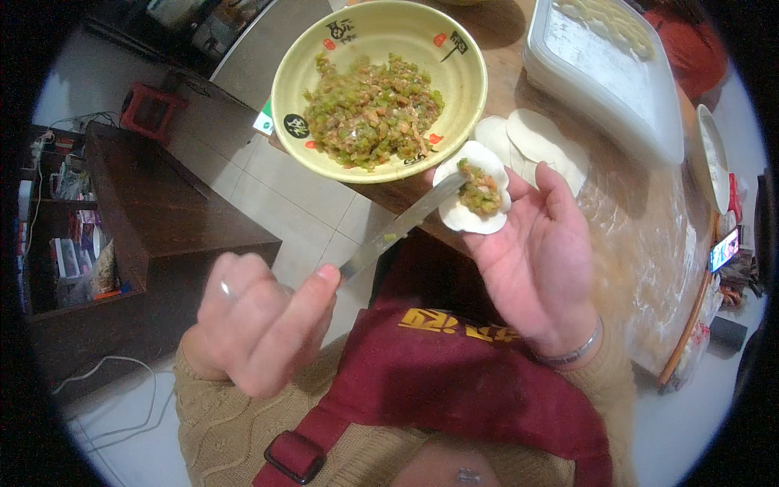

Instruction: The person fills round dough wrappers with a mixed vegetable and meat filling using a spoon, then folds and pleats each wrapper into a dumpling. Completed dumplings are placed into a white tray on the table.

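Observation:
My left hand (268, 322) wears a ring and grips a flat metal filling spatula (395, 231), its thumb along the strip. The far end rests on a mound of chopped green and brown filling (479, 192). That filling sits in the middle of a round dough wrapper (453, 210) with a wavy edge. Palm up, my right hand (535, 262) supports the wrapper on its fingers. Just beyond lies a yellow-green bowl (468, 91) with more chopped filling (371, 115) in it. Several flat wrappers (541, 146) overlap on the table beside my right fingers.
A floured plastic container (596, 73) at the far right holds shaped dumplings (614, 27). The wooden table (645, 255) is dusted with flour. A bowl of white powder (711, 158), a lit phone (724, 249) and a rolling pin (688, 332) are at its right edge. Dark cabinet (182, 243) left.

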`<state>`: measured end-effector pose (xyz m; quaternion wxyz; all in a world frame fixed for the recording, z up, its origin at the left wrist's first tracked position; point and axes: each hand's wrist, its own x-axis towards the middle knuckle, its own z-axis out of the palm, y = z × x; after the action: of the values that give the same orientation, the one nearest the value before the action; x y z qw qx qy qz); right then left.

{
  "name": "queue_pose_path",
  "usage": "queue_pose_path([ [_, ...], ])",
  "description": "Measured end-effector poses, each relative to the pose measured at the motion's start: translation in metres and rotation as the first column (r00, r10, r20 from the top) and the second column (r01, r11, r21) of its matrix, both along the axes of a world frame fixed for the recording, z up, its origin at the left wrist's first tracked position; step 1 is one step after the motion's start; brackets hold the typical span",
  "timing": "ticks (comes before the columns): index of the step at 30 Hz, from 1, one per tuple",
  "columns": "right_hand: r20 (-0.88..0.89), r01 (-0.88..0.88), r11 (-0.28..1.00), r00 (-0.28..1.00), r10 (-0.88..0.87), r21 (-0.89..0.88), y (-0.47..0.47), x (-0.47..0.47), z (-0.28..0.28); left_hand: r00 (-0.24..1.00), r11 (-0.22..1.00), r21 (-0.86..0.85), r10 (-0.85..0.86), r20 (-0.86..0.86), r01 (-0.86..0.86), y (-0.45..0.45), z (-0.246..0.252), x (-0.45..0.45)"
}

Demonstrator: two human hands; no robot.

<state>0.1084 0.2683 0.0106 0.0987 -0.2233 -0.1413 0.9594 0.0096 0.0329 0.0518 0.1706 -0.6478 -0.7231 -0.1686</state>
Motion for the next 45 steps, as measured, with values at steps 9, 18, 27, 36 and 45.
queue_pose_path([
  [9,-0.001,-0.027,0.997,1.000,0.028,0.065,-0.002,0.009,0.007,0.962,0.993,-0.070,-0.108,-0.252,0.094,-0.006,-0.004,0.009],
  [18,-0.105,0.045,0.998,0.994,-0.041,0.038,0.008,0.026,0.020,0.869,0.993,0.014,0.110,-0.483,-0.118,0.018,-0.027,-0.056],
  [27,-0.075,-0.017,0.983,0.997,0.031,0.181,-0.003,0.065,0.033,0.904,0.950,-0.002,0.297,-0.309,-0.313,0.023,-0.029,-0.038],
  [36,-0.090,-0.179,0.935,0.972,0.216,0.306,-0.017,0.102,0.037,0.978,0.887,0.412,-0.193,-0.077,0.207,0.056,-0.025,0.066],
  [45,-0.105,-0.214,0.948,0.964,0.244,0.237,-0.009,0.119,0.032,0.967,0.848,0.487,-0.252,0.021,0.211,0.071,-0.032,0.084],
])
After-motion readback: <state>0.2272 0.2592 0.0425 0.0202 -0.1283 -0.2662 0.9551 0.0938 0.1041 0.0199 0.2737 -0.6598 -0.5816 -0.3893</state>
